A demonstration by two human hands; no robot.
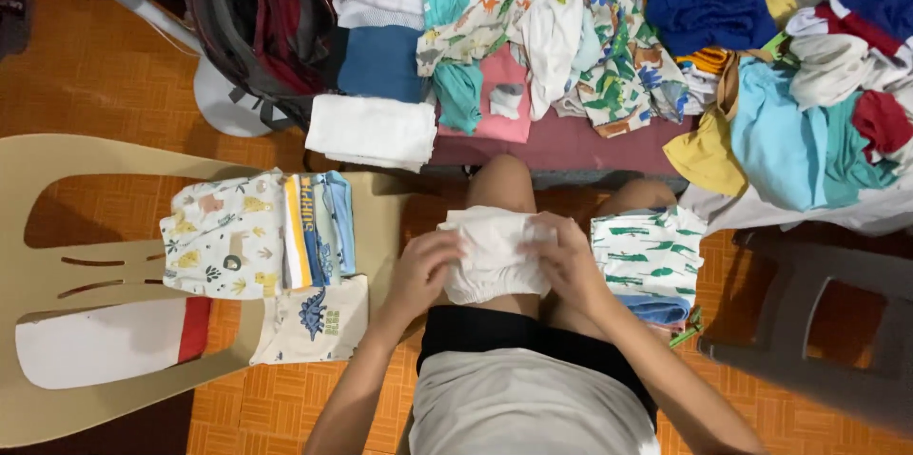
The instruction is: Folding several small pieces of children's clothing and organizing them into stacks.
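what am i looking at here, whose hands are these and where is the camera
There is one picture, taken by a camera worn on a person's head and looking down at their lap. The left hand and right hand are that person's own; together they hold a small white garment over the knees. On the beige plastic chair to the left lies a stack of folded children's clothes. A folded green-patterned piece sits by the right knee. Ahead, unsorted clothes are heaped on a dark red surface.

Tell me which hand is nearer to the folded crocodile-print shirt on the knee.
The right hand is nearer: it grips the white garment right beside the crocodile-print shirt. The left hand holds the garment's far edge, with the garment between it and the shirt.
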